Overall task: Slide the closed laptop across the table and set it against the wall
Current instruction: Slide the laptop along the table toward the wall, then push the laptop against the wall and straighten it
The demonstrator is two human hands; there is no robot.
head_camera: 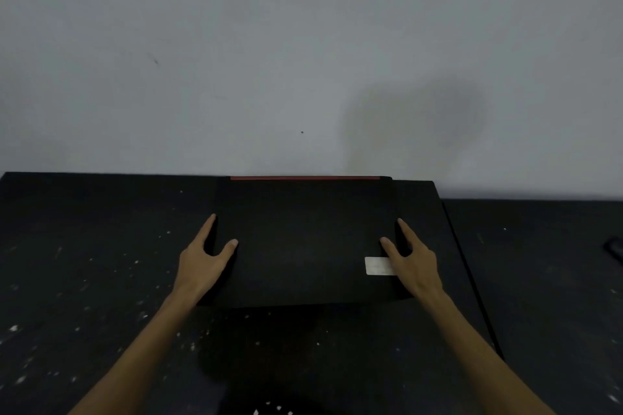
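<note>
Rigid and probably hefty, the closed laptop [303, 239] lies at the table's [84, 246] far edge, seemingly touching the wall [236, 77]. My left hand [202, 263] and right hand [413, 263] brace its side edges, fingers straight, thumbs on the lid.

Closed black laptop [303, 239], red-trimmed rear edge against wall [236, 61]

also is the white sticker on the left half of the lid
No, the white sticker sits on the right part of the laptop lid, partly under the right hand.
</note>
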